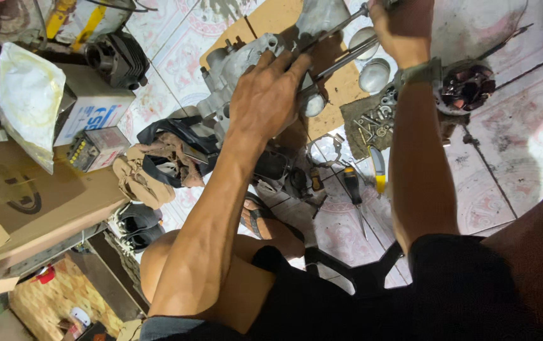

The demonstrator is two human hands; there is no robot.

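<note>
Your left hand point(265, 95) lies open, bracing the engine casing point(240, 66); your right hand point(401, 28) grips the long rod point(341, 53). The casing likely handles heavy, rigid and oily: hold its body.

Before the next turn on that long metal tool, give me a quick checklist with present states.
1. Left hand flat on the grey cast-metal engine case, steadying it: ok.
2. Right hand closed around the long metal rod tool: ok.
3. Tool tip seated in the case: cannot tell, hidden behind the left hand.
4. Case resting on the brown cardboard sheet: ok.
5. Loose bolts gathered on the dirty grey rag: ok.
6. Black-handled screwdriver lying loose on the tiled floor near the foot: not ok.
</note>
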